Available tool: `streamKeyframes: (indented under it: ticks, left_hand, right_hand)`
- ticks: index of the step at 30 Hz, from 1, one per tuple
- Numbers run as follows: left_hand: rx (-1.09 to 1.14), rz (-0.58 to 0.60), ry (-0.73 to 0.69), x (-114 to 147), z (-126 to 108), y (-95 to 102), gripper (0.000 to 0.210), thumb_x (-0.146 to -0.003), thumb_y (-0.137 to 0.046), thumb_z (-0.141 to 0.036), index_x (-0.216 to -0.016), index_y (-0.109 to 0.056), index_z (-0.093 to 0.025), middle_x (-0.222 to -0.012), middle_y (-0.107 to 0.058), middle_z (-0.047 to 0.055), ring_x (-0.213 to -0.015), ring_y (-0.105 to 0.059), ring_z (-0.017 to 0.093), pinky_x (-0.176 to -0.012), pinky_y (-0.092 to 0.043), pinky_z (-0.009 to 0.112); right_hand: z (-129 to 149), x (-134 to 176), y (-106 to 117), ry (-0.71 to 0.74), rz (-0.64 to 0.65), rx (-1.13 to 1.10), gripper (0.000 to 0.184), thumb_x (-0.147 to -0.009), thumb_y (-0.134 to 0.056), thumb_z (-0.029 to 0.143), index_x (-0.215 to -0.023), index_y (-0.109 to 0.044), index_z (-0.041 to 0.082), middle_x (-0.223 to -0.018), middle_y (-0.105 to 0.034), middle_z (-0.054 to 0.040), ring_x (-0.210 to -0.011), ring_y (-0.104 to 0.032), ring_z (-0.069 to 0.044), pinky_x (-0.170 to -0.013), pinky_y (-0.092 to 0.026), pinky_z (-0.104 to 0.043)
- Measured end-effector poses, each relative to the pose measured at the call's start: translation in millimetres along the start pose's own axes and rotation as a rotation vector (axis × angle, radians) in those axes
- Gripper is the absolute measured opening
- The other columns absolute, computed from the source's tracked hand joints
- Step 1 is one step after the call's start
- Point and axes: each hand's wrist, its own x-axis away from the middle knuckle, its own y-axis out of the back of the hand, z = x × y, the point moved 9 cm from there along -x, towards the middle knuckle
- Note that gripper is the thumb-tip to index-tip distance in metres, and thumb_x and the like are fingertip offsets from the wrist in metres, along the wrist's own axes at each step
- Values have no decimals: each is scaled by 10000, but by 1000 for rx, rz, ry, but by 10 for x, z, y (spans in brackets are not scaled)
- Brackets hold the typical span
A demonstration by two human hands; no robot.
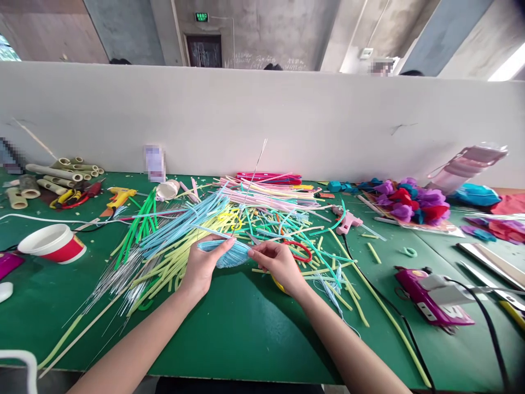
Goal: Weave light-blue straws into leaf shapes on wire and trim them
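A light-blue, ribbed, fan-shaped piece (233,256) is held between my two hands above the front of the green table. My left hand (202,267) is closed on its left side, the thumb lying over the top edge. At its right end, the thumb and fingers of my right hand (279,264) pinch the tip. Thin wires (255,172) rise from beside the left thumb; whether they are fixed to the piece I cannot tell. Behind the hands lie blue fuzzy stems (184,221) and yellow ones (176,254). Red-handled scissors (305,251) rest just past the right hand.
Left are a paper cup (53,244), a yellow glue gun (121,197) and bamboo pieces (57,174). Right are a pink glue gun (348,220) with a black cord, a purple power strip (430,301) and purple-red flowers (414,202). A white partition (262,120) closes the back.
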Motion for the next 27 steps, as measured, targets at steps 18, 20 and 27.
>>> streamKeyframes:
  ticks: [18, 20, 27]
  left_hand:
    - [151, -135, 52, -102, 60, 133, 367, -527, -907, -298, -782, -690, -145, -770, -733, 30, -700, -678, 185, -654, -532, 288]
    - [174, -120, 86, -102, 83, 129, 367, -532, -904, -288, -788, -684, -144, -783, -735, 28, -700, -679, 176, -647, -533, 276]
    - [176, -53, 142, -115, 114, 108, 357, -569, -890, -285, -843, -706, -149, -770, -726, -3, -662, -661, 130, -600, -504, 221]
  right_hand:
    - [69, 50, -88, -48, 21, -185, 389, -747, -747, 474, -936, -719, 134, -713, -692, -33, -593, -635, -129, -523, -483, -231]
    - [85, 64, -103, -53, 51, -268, 349, -783, -705, 445, -935, -735, 132, -775, -718, -62, -629, -643, -130, -551, -488, -231]
    - [115, 101, -167, -69, 136, -401, 306, -762, -765, 373, -981, -753, 159, -855, -727, -61, -705, -648, -127, -624, -500, -229]
